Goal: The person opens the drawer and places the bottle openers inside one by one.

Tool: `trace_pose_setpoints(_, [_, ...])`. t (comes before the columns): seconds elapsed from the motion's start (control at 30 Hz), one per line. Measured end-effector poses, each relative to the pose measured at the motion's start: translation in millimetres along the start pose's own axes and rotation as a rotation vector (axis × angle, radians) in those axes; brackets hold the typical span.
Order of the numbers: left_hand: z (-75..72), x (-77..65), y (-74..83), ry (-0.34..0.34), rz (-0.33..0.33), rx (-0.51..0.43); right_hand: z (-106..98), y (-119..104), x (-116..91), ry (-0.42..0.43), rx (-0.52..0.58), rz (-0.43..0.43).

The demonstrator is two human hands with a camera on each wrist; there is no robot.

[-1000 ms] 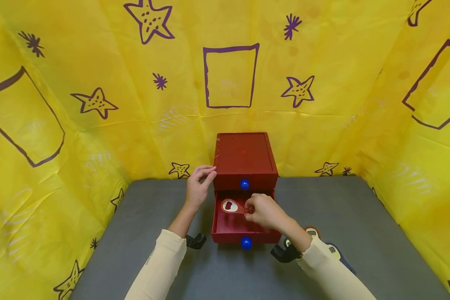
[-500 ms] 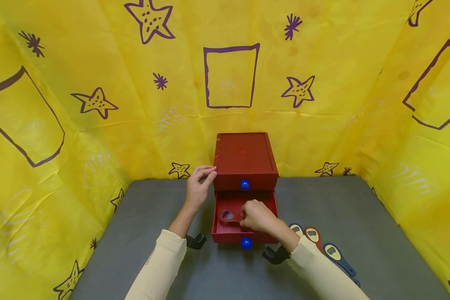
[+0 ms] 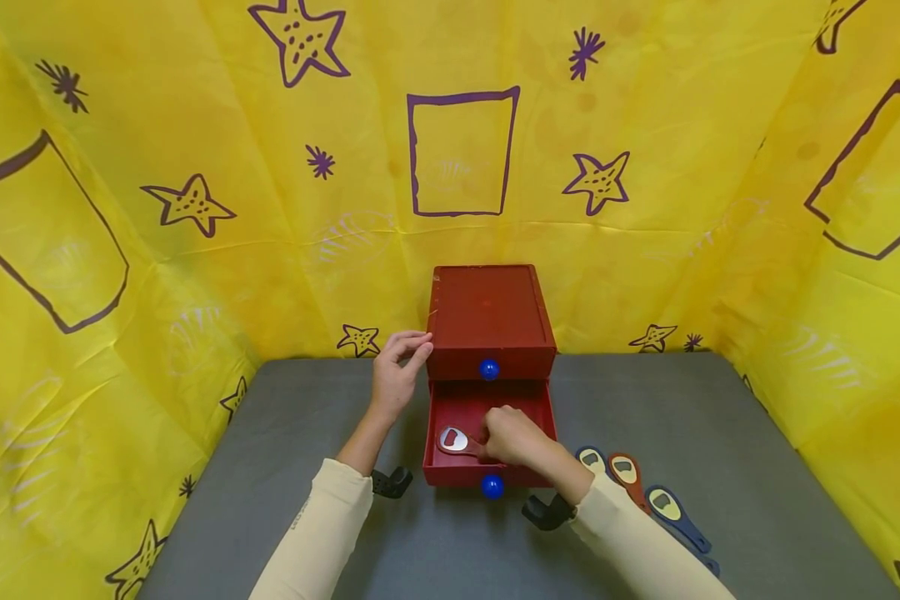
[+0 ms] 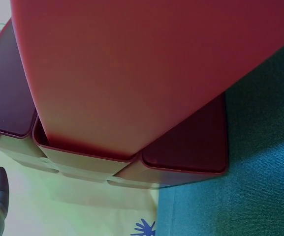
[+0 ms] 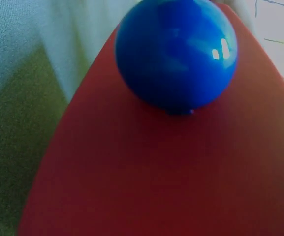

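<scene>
A small red cabinet (image 3: 487, 307) stands at the back of the table, its middle drawer (image 3: 456, 477) pulled out. Inside that drawer, my right hand (image 3: 519, 437) grips the handle of a red bottle opener (image 3: 453, 439), its metal head pointing left, low over the drawer floor. The curled fingers hide the handle's end. My left hand (image 3: 395, 379) touches the cabinet's front left corner with fairly straight fingertips. In the left wrist view, its fingers (image 4: 2, 189) reach the cabinet edge. A blue knob (image 5: 177, 54) on the drawer front fills much of the right wrist view.
Several bottle openers lie right of the cabinet: a red one (image 3: 627, 476), a blue one (image 3: 677, 517) and others partly covered. The upper drawer, with its blue knob (image 3: 489, 370), is closed. Yellow patterned cloth (image 3: 285, 275) walls off the grey table (image 3: 307, 400).
My right hand has lowered the bottle opener toward the drawer's front left, and its head now lies flatter. The right sleeve uncovers more of the openers on the table. My left hand stays put.
</scene>
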State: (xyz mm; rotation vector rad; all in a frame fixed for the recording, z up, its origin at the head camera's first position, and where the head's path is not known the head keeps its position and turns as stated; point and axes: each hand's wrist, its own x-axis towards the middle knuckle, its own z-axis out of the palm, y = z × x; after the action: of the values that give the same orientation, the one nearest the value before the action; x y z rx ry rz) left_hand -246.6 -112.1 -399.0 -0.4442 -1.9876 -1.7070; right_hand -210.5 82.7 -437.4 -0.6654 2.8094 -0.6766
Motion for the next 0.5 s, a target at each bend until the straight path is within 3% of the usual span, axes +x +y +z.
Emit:
trace_pose_setpoints(0.23, [0.4,-0.6,0.0,0.005,0.004,-0.001,-13,1,-7,0.053,0.076,0.007])
trace_pose_setpoints(0.5, [0.5,-0.8,-0.7,0.005,0.012,-0.002,-47,13,-26,0.133,0.111,-0.027])
